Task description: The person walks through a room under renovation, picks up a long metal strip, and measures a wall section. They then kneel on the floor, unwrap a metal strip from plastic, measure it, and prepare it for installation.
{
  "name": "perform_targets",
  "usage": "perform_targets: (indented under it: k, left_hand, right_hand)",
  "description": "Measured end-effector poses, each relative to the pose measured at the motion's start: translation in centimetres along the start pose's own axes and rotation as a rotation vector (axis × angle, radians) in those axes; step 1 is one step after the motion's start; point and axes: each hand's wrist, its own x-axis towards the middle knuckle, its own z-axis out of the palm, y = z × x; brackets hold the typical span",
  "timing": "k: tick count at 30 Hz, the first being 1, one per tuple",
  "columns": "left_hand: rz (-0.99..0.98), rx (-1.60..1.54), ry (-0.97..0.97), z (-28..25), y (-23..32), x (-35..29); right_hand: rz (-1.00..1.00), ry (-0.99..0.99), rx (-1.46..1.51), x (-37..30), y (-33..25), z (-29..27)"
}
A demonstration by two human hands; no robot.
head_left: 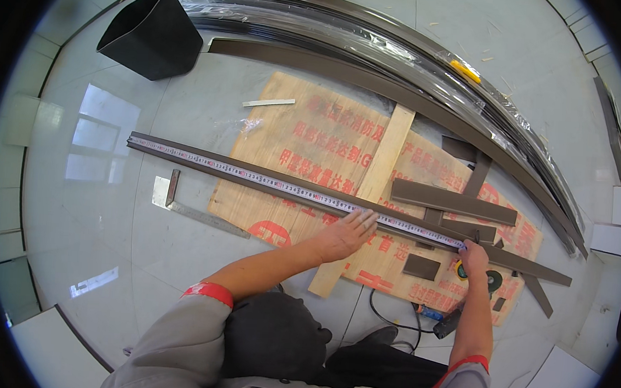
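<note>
Left hand (347, 232) flat, open, pressing tape measure (289, 189) onto long metal strip (526, 264). Right hand (473, 259) pinches tape end. Strip looks stiff, light, sharp-edged; hold mid-length.

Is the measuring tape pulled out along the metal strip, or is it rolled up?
Pulled out. The measuring tape lies flat along the long dark metal strip; the left hand presses it down, the right hand at its end.
</note>
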Motion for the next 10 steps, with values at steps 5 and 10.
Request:
perform_targets:
  k: [5, 10]
  left_hand:
    - [0.023, -0.02, -0.051, 0.9, 0.9, 1.0]
    - [0.025, 0.0, -0.15, 0.3, 1.0, 3.0]
  right_hand:
    - [-0.06, -0.087, 0.004, 0.5, 0.1, -1.7]
    - [-0.104, -0.077, -0.027, 0.7, 0.4, -1.4]
